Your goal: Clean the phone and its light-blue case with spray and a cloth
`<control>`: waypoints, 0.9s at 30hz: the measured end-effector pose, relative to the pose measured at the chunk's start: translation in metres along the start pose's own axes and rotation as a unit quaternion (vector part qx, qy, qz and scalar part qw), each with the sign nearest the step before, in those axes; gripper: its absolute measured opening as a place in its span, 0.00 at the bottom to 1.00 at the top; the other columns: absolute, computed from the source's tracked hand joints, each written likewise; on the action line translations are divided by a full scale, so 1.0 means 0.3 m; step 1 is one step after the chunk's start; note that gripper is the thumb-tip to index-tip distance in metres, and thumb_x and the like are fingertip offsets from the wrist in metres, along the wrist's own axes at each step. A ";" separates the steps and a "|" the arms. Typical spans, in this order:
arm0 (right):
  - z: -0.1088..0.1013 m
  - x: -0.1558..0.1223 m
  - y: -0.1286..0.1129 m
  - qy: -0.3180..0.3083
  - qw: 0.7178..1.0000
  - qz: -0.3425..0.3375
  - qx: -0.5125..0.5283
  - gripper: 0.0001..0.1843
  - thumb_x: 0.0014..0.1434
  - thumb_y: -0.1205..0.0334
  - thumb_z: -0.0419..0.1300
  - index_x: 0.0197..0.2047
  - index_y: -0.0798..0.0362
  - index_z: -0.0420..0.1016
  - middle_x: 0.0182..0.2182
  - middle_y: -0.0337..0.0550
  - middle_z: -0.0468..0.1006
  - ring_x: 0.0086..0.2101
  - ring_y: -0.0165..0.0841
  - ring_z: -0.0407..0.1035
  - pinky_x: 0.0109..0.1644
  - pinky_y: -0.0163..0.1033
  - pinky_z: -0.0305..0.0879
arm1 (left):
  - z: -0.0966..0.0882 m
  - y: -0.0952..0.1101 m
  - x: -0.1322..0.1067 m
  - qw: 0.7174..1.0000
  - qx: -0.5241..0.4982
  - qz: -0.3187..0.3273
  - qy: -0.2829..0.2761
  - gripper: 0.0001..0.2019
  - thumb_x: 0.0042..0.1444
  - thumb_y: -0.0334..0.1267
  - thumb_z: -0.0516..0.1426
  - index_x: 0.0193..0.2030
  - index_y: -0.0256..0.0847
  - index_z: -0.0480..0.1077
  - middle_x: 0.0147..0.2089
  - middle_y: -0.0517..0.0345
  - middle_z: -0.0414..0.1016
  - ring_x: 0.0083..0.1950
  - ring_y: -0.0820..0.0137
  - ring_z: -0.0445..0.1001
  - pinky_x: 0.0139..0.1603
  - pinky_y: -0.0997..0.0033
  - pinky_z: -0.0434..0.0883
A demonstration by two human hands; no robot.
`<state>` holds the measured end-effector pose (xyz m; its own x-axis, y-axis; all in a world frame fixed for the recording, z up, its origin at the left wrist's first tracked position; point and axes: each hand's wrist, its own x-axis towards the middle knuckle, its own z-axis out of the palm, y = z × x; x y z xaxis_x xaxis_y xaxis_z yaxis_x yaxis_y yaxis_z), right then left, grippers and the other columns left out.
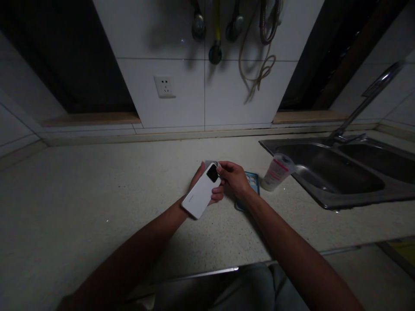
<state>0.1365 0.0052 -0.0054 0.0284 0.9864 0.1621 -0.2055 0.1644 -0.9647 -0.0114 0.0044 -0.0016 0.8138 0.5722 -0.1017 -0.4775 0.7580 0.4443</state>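
Note:
A white phone (pixel 201 192) with a black camera block lies back-up in my left hand (pixel 197 179), whose fingers curl round its edges from beneath. My right hand (pixel 234 178) is closed in a pinch at the phone's top corner, beside the camera block. Under my right wrist a blue phone case (pixel 253 181) rests flat on the speckled countertop (pixel 97 194).
A clear bottle with a pink label (pixel 276 172) lies tipped against the edge of a steel double sink (pixel 350 181) with a tap at the right. A wall socket (pixel 164 86) and hanging utensils with a coiled cord (pixel 259 65) are on the tiled wall behind.

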 end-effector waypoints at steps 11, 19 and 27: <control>0.003 -0.014 0.027 0.061 0.982 -0.090 -0.153 0.17 0.54 0.47 0.65 0.39 0.52 0.82 0.34 0.44 0.82 0.33 0.35 0.73 0.36 0.39 0.70 | 0.010 0.010 -0.001 0.995 -0.016 0.001 0.099 0.17 0.61 0.47 0.51 0.39 0.36 0.74 0.32 0.46 0.78 0.34 0.59 0.78 0.42 0.54 0.74; -0.029 -0.032 -0.011 0.035 0.936 -0.216 -0.277 0.13 0.60 0.52 0.61 0.41 0.49 0.83 0.42 0.47 0.83 0.44 0.40 0.75 0.50 0.47 0.70 | -0.014 0.003 0.016 0.988 0.009 0.063 0.143 0.16 0.64 0.43 0.49 0.40 0.35 0.74 0.29 0.48 0.78 0.28 0.63 0.77 0.37 0.58 0.77; -0.043 -0.043 -0.022 0.014 0.936 -0.199 -0.289 0.14 0.61 0.51 0.61 0.44 0.47 0.84 0.43 0.47 0.83 0.41 0.40 0.76 0.47 0.49 0.72 | -0.034 -0.001 0.012 0.989 0.047 0.050 0.133 0.21 0.66 0.48 0.49 0.42 0.33 0.75 0.29 0.46 0.78 0.24 0.64 0.76 0.25 0.67 0.72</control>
<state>0.1500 -0.0086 -0.0038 0.0170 0.8449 0.5347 0.3896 0.4869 -0.7817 -0.0117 0.0095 -0.0112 0.6429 0.7138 -0.2777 -0.5072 0.6684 0.5440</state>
